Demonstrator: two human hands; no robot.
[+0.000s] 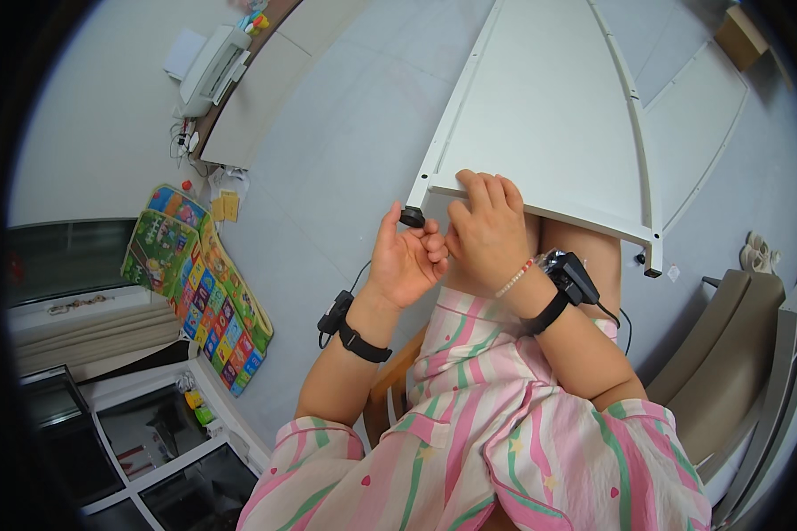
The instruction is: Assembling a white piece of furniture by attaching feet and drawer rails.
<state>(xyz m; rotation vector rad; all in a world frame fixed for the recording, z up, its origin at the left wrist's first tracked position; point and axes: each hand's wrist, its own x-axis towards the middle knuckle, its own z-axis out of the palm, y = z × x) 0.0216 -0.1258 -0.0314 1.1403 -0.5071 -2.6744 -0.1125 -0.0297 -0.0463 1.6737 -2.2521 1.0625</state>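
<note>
A white frame with a flat white panel (549, 106) stretches away from my lap. At the near end of its left leg is a round black foot (412, 217). My left hand (407, 265) is turned palm up with curled fingers, its thumb and index finger closed around that foot. Over the near crossbar (549, 215) my right hand (487, 221) hooks its fingers, gripping the frame close to the left leg. Its thumb is partly hidden. The right leg (653, 239) ends in a dark cap, with a small black piece beside it.
Beyond the frame lies another white panel (700, 115) on the floor, near a cardboard box (741, 37). A colourful folded play mat (204, 292) is at left, below a desk with a printer (214, 71). A taupe padded seat (717, 345) and shoes (758, 255) are at right.
</note>
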